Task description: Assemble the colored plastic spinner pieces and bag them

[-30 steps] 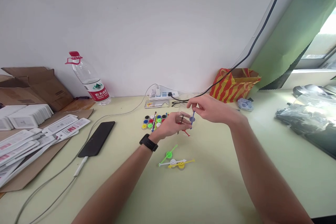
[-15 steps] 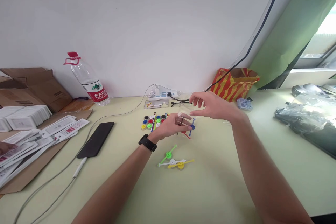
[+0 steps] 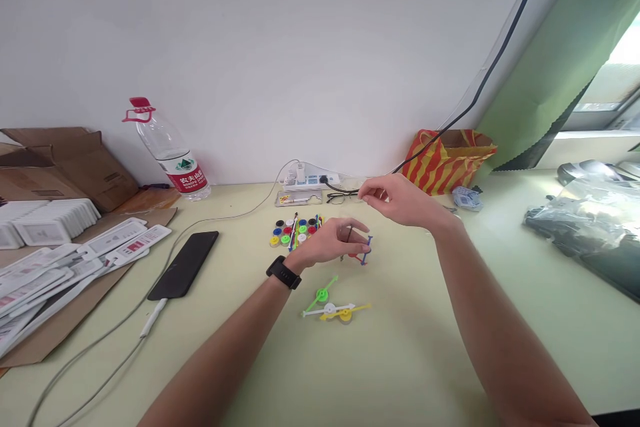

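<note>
My left hand (image 3: pixel 327 241), with a black watch on its wrist, grips a small blue arrow spinner (image 3: pixel 367 251) at the thumb tip. A red arrow spinner (image 3: pixel 355 257) is partly hidden just beyond the fingers. Up and to the right, my right hand (image 3: pixel 400 200) hovers with fingertips drawn together; whether anything small is between them cannot be made out. Nearer to me on the table lie a green arrow spinner (image 3: pixel 322 295), a white arrow spinner (image 3: pixel 329 309) and a yellow arrow spinner (image 3: pixel 345 315), the last two overlapping.
Coloured discs (image 3: pixel 285 239) and loose arrows (image 3: pixel 295 230) sit left of my hands. Behind them are a power strip (image 3: pixel 310 180) and glasses (image 3: pixel 336 199). Leftward are a phone (image 3: pixel 184 265), a cable, a water bottle (image 3: pixel 180 163) and white cards (image 3: pixel 120 240). A striped bag (image 3: pixel 440 163) stands right.
The right hand's fingers have drawn together from a more open pose, and it has shifted slightly left. The left hand and the blue spinner have dropped a little. A co-worker's hand at far left has gone.
</note>
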Motion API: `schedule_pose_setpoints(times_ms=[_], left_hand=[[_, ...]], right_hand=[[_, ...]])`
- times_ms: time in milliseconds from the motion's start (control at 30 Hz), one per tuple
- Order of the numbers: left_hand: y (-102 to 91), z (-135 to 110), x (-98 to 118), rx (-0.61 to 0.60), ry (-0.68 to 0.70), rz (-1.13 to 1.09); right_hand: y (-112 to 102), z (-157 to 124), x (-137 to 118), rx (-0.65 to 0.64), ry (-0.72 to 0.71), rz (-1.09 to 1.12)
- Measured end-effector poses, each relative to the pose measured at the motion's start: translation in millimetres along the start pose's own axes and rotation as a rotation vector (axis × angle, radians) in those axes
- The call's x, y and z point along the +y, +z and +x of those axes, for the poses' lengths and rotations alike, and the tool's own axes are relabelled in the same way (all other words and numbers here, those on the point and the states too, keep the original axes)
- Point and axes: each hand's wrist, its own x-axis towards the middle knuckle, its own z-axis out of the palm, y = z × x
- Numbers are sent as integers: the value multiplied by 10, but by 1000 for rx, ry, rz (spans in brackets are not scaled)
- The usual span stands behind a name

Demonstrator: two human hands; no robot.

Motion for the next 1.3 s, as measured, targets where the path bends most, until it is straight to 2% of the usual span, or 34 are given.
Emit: schedule_pose_setpoints(times_ms=[133, 233, 367, 433, 500, 600, 667, 733, 800, 900, 1000, 1133, 1233, 1300], left_hand=[[6, -12, 31, 11, -13, -32], [-13, -24, 68, 63, -44, -148], [-68, -13, 70, 195, -66, -348], [-99, 5, 42, 269, -93, -363], [-126, 24, 3, 318, -116, -360], [-157, 41, -53, 367, -117, -364], [-172, 45, -77, 387, -101, -378], [-188, 45, -89, 406, -97, -397], [-206, 40, -93, 427, -109, -401], [-236, 23, -91, 428, -114, -361], [-252, 6, -94, 398, -106, -308], [-262, 13, -119, 371, -91, -283], [-297, 21, -149, 328, -93, -265], [-327, 15, -169, 283, -76, -233]], right_hand=[[28, 21, 16, 29, -19, 43], [41, 36, 48, 109, -12, 99], [-7, 33, 45, 323, -12, 152], [-59, 5, -8, 335, -18, 122], [-102, -39, -103, 155, -60, 102], [-57, -97, -296, -359, -153, 125], [96, -103, -431, -647, -165, 144], [338, -79, -553, -801, -155, 80], [618, -46, -658, -830, -174, -44], [981, -21, -779, -765, -253, -97], [1176, -34, -845, -788, -325, -126], [1145, -36, -831, -785, -326, -90], [929, -11, -772, -760, -305, 119], [727, 2, -722, -689, -283, 252]])
